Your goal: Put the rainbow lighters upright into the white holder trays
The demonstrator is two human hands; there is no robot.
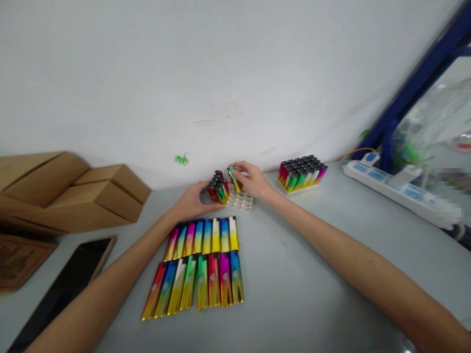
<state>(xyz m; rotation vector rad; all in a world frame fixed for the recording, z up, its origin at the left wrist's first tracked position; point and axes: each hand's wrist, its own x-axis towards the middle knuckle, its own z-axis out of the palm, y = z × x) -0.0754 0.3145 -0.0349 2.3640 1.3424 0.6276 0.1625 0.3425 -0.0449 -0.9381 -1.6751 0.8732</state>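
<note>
My right hand (253,181) pinches a green-and-gold lighter (236,180) and holds it tilted above a white tray (243,201) with rows of round-edged slots. Upright lighters (220,190) with black tops fill the tray's left part, while slots on its right side are bare. Fingers and thumb of my left hand (192,202) wrap round the tray's left end; some fingertips are hidden behind the lighters. Nearer to me, shiny lighters lie flat in two rows, a back row (204,238) and a front row (193,284), in red, blue, green, silver, pink and gold.
Another tray of upright lighters (302,172) stands to the right against the wall. A white power strip (401,189) lies at far right beside a blue metal frame (412,78). Cardboard boxes (110,203) and a dark phone (79,267) are at left.
</note>
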